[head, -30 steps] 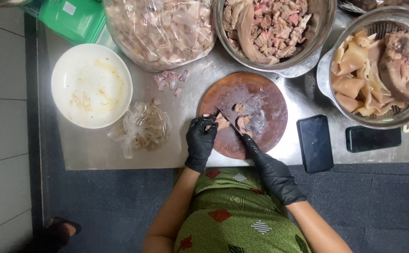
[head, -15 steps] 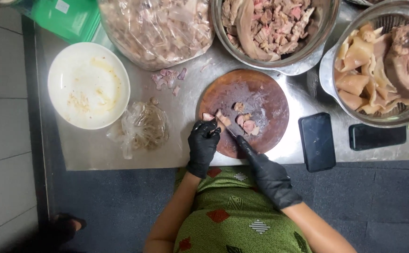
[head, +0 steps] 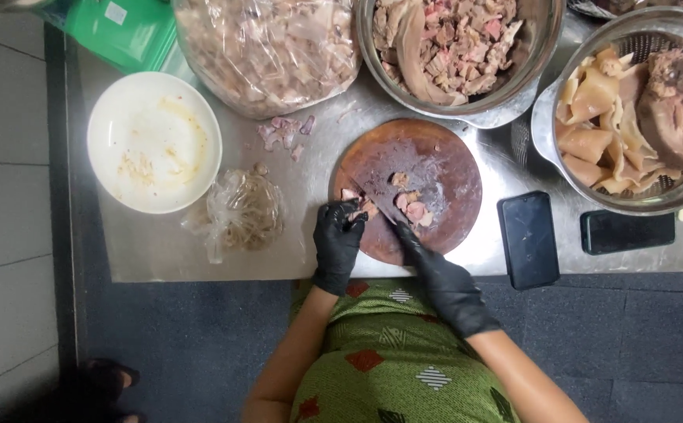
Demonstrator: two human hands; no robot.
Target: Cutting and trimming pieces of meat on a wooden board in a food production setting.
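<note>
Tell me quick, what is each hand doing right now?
Left hand: closed on a piece of meat, on the round cutting board.
Right hand: closed on a knife handle, blade on the board.

The round cutting board (head: 424, 180) sits at the near edge of my metal table (head: 161, 251), with meat pieces (head: 408, 205) on it. Left of it lie a plastic bag (head: 240, 211) and a bowl (head: 153, 141); right of it, two phones (head: 528, 239) side by side. Along the far edge stand a bagged heap of meat (head: 267, 47), a basin (head: 459, 47), and a colander (head: 631, 102) at the right corner.
</note>
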